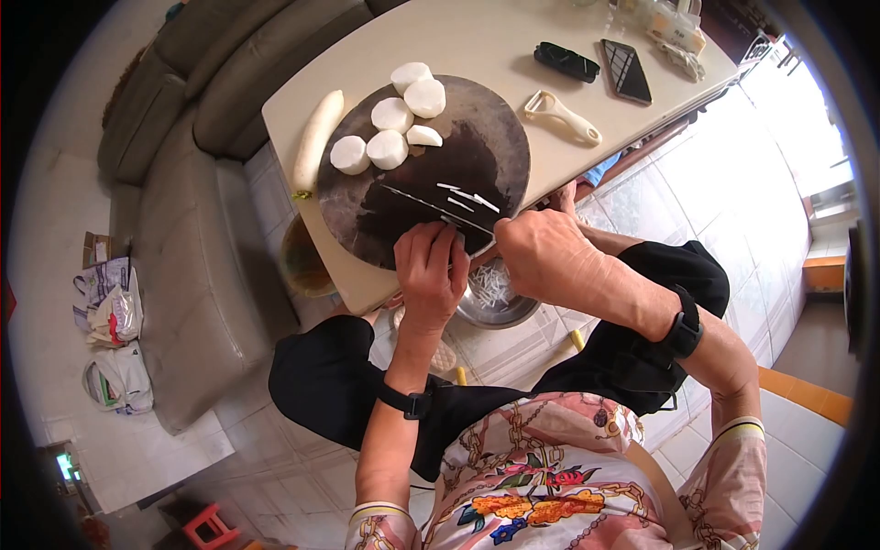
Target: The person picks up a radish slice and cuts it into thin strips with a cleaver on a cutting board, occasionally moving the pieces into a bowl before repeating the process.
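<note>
My right hand is closed around the handle of a knife, whose blade I see nearly edge-on as a thin line across the round dark cutting board. Close beside the blade, my left hand presses its curled fingers onto the board. A bit of white radish shows at its fingertips; the rest is hidden under them. Several thin radish strips lie beyond the blade. Toward the far left of the board are several thick peeled radish chunks and a smaller cut piece.
A whole white radish lies left of the board on the table. A peeler, a black case and a phone are to the right. Below the table edge, a metal bowl holds radish shreds. A grey sofa stands left.
</note>
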The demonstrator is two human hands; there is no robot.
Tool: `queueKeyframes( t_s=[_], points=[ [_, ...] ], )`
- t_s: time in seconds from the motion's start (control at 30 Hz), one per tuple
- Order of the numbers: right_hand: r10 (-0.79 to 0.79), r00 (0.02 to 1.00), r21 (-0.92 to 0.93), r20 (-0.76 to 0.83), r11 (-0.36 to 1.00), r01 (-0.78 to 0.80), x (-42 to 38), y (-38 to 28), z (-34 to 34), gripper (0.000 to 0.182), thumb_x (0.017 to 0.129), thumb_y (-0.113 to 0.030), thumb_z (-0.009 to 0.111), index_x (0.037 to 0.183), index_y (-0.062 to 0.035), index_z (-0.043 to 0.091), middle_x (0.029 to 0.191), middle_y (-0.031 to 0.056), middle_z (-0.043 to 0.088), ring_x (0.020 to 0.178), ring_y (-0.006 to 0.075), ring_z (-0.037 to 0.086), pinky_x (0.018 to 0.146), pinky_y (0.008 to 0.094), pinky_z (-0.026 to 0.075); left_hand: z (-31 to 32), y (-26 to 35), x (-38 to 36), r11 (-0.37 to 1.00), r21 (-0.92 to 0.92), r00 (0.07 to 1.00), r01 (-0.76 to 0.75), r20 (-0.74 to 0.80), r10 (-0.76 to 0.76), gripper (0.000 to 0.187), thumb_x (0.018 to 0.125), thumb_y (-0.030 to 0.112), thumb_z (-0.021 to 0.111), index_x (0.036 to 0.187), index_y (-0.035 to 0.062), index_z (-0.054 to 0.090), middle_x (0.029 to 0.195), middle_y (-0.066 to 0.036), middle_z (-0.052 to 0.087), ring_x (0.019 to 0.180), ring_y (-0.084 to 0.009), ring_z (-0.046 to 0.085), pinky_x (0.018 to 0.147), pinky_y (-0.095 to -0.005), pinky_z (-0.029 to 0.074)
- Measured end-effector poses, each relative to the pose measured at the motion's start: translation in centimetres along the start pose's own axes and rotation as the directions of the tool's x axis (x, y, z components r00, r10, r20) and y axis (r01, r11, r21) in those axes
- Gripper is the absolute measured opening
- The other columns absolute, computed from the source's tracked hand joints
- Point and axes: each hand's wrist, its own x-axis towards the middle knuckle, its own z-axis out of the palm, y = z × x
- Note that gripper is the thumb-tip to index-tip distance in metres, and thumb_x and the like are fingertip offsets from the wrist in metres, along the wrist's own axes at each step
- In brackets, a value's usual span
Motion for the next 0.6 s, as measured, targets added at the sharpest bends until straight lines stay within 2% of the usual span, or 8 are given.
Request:
queueKeyframes(
  t_s=[0.13,0.27,0.37,0.43,0.57,0.6],
  points=[
    [0.043,0.999,0.078,-0.016,0.996,-0.042,-0.1,-0.01,0.06,0.01,0.075,-0.007,0.066,0.073,0.0027,0.062,0.067,0.0246,0.063,0.068,0.0432,0.067,0.075,0.0519,0.051,-0.11,0.11,0.12,1.0,0.002,1.0,0.009,0.023,-0.009,0.024,0.08,0.002,0.069,0.105,0.0015,0.068,0.105,-0.013,0.063,0.099,-0.0343,0.059,0.086,-0.045,0.049],
    [0.063,0.998,0.138,-0.006,0.988,-0.062,-0.25,0.17,0.1,0.012,0.077,-0.007,0.064,0.072,0.0034,0.061,0.067,0.0251,0.063,0.069,0.0439,0.066,0.076,0.0524,0.05,-0.09,0.17,0.24,1.0,-0.002,1.0,0.024,0.02,-0.024,0.024,0.08,0.002,0.068,0.104,0.0012,0.067,0.104,-0.013,0.063,0.099,-0.0347,0.059,0.086,-0.0452,0.048],
    [0.076,0.997,0.132,0.013,0.988,-0.077,-0.37,0.08,-0.1,0.014,0.079,-0.007,0.063,0.071,0.0041,0.06,0.066,0.0253,0.062,0.071,0.0447,0.065,0.081,0.0521,0.049,-0.04,0.16,0.24,1.0,-0.003,0.999,0.027,0.016,-0.027,0.024,0.079,0.002,0.068,0.103,0.0012,0.067,0.104,-0.013,0.063,0.098,-0.0349,0.059,0.086,-0.0453,0.048],
    [0.083,0.997,0.157,0.004,0.984,-0.083,-0.35,0.13,-0.12,0.014,0.07,-0.005,0.067,0.071,0.0084,0.066,0.072,0.0298,0.063,0.075,0.0458,0.067,0.069,0.0484,0.055,-0.04,0.14,0.24,1.0,-0.004,1.0,0.026,0.015,-0.026,0.023,0.079,0.002,0.068,0.102,0.0011,0.067,0.103,-0.013,0.063,0.098,-0.0351,0.059,0.086,-0.0453,0.048],
    [0.047,0.999,0.12,-0.011,0.992,-0.046,-0.24,0.17,-0.31,0.014,0.071,-0.006,0.068,0.071,0.0085,0.066,0.072,0.029,0.063,0.075,0.0456,0.067,0.068,0.0489,0.055,-0.07,0.11,0.27,1.0,-0.014,1.0,0.026,0.017,-0.026,0.023,0.079,0.002,0.068,0.102,0.0013,0.067,0.103,-0.013,0.063,0.098,-0.0352,0.059,0.085,-0.0453,0.048],
    [0.019,1.0,0.109,-0.002,0.994,-0.018,-0.12,0.32,-0.34,0.014,0.075,-0.007,0.065,0.071,0.006,0.063,0.069,0.0262,0.063,0.074,0.0459,0.066,0.08,0.0592,0.044,-0.08,0.13,0.28,1.0,-0.015,1.0,0.025,0.017,-0.025,0.023,0.08,0.002,0.068,0.102,0.0014,0.067,0.103,-0.013,0.063,0.098,-0.0353,0.059,0.086,-0.0454,0.048]
  ],
)
